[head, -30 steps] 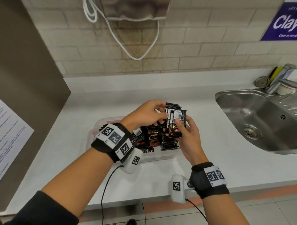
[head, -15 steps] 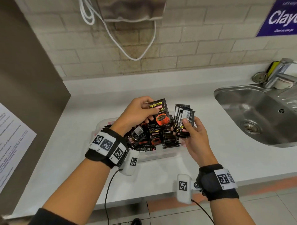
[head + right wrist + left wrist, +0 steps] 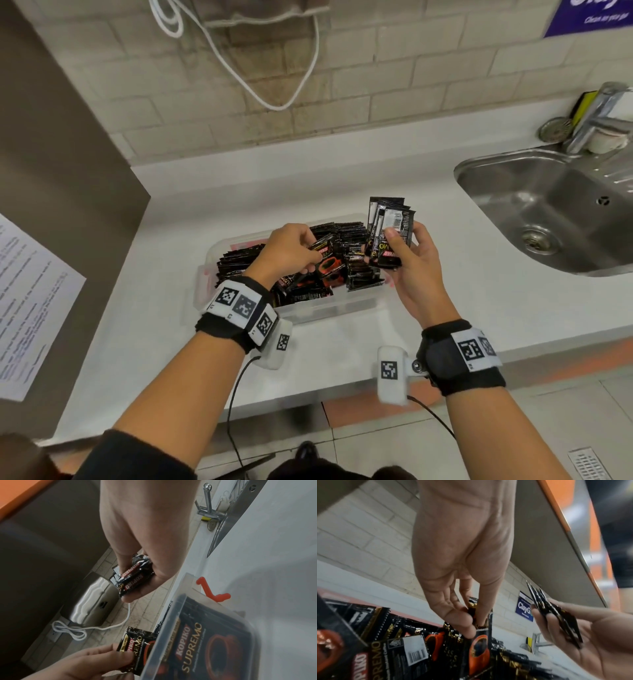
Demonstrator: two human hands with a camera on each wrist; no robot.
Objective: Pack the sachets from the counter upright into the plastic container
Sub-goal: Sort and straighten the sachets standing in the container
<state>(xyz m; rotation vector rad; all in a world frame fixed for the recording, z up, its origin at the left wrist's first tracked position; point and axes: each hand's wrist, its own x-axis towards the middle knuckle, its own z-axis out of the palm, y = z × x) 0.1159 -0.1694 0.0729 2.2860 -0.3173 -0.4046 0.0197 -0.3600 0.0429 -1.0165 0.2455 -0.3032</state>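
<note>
We're pinching one sachet [image 3: 323, 248] w/ left hand [image 3: 289, 251] over the plastic container [image 3: 205, 284]; right hand [image 3: 412, 263] is gripping a fanned sachet stack [image 3: 388, 233] just beside it.

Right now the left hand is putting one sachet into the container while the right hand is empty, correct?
Not quite: the right hand is not empty; it grips a bunch of sachets, as the head view shows. The left hand does pinch one sachet over the container.

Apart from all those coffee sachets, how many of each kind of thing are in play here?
Hands: 2, left hand and right hand
Plastic container: 1
Sink: 1
Tap: 1
Total: 5
</note>
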